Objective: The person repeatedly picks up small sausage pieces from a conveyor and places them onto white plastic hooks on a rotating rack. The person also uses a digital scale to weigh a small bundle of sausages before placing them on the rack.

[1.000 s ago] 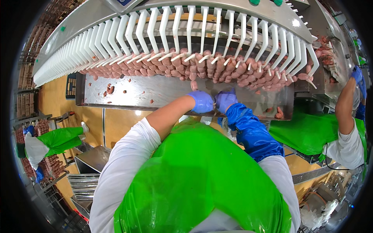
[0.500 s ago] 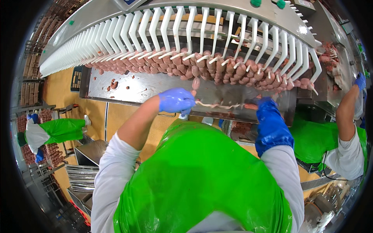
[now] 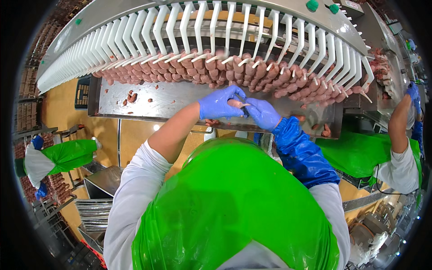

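Observation:
My left hand, in a blue glove, is closed round a pale pink sausage above the front of a metal tray. My right hand, gloved with a blue plastic sleeve, meets it from the right. Its fingers are pinched at the casing end at the sausage's tip; the fingertips partly hide it. Just behind my hands hang rows of linked sausages, looped over white hooks of a long metal rack.
Meat scraps lie at the tray's left, and more pieces at its right end. One co-worker stands close on the right, another farther off at left. Stacked metal trays stand at lower left.
My right hand has moved left to meet my left hand; the stretched casing between them no longer shows. The left hand has risen slightly rightward. Meat pieces now lie at the tray's right end.

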